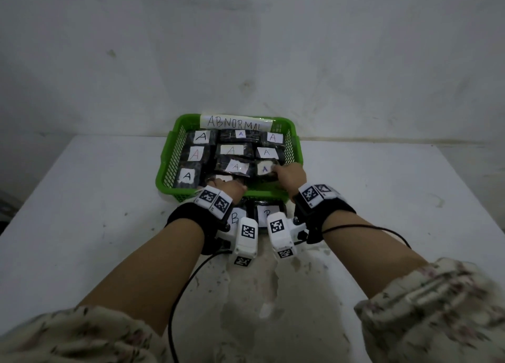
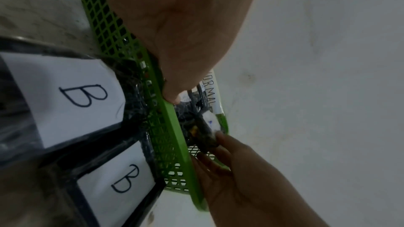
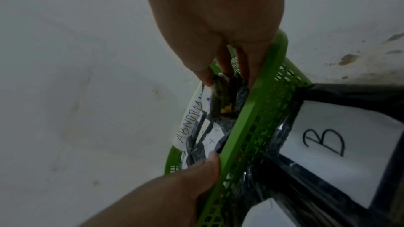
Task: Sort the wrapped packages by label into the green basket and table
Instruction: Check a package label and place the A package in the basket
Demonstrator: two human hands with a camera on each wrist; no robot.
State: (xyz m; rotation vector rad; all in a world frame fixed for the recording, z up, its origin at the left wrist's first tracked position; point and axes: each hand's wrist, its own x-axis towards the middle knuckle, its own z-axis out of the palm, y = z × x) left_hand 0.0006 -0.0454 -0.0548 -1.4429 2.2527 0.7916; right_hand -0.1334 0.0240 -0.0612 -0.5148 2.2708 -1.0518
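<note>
Over the green basket (image 1: 164,168) with its "ABNORMAL" sign (image 1: 236,122), we see both hands reaching past the near rim. The right hand (image 1: 290,175) pinches the near edge of a dark wrapped package (image 1: 266,168) between thumb and fingers (image 3: 223,61), at the basket's near right corner; the package bears a white label marked A and rests among the others. The left hand (image 1: 228,187) lies on a package with a white label (image 1: 224,177) at the middle of the basket's near side; from the head view we cannot tell whether its fingers curl round it or merely press on it, and the left wrist view shows only the thumb tip (image 2: 172,96) at the rim. Inside the basket, further A-labelled packages (image 1: 202,137) lie in rows. Just in front of the basket, on the white surface (image 1: 82,212), 2 packages marked B (image 1: 266,212) sit side by side beneath the wrists.
</note>
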